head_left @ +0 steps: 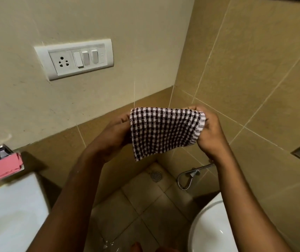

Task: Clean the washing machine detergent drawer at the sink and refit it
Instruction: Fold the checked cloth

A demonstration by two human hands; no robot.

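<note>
Currently I have both hands raised in front of the tiled corner, and between them hangs a checked cloth (165,131), dark and white, stretched flat. My left hand (112,135) grips the cloth's left edge, its fingers tucked behind the fabric where I cannot see them. My right hand (211,131) holds the right edge, with thumb and fingertips pinching the upper corner and the other fingers curled round the hem. The lower edge of the cloth hangs free below the grip. Up and to the left of the grip, a white switch plate (73,59) with a socket sits on the wall. Down and to the left, well apart from the hands, is the white sink (9,215), with something pink in a metal holder (0,170) just beyond it. Straight below the grip I see a floor drain (156,176), a hand spray on its hose (191,176) and, nearer my right forearm, the toilet rim (209,230).
</note>
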